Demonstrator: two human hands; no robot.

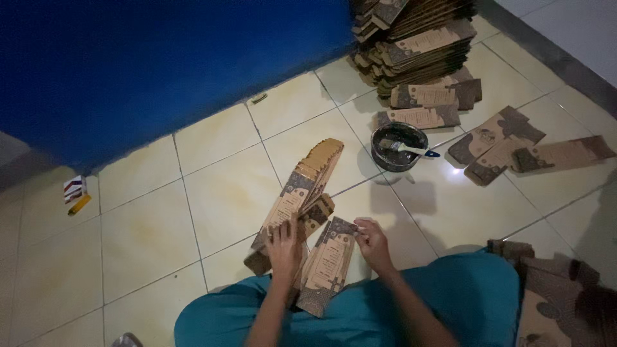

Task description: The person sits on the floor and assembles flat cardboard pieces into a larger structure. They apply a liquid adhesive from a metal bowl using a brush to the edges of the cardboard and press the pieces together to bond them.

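Flattened brown printed cardboard sleeve (329, 263) lay at six o'clock over the teal-clad lap (360, 308), looking light, thin and easily creased; the right hand (373, 242) pinched its top corner while the left hand (283, 247) pressed on the fanned stack of matching sleeves (299, 193) at its nine o'clock. Open cream floor tile (225, 193) stretched toward ten o'clock, with a dark bowl holding a brush (398, 146) at one o'clock.

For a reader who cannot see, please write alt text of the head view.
Left hand rests on a leaning row of flat brown cartons while the right hand holds one carton on a tiled floor. Beyond stands a dark bowl with a brush.
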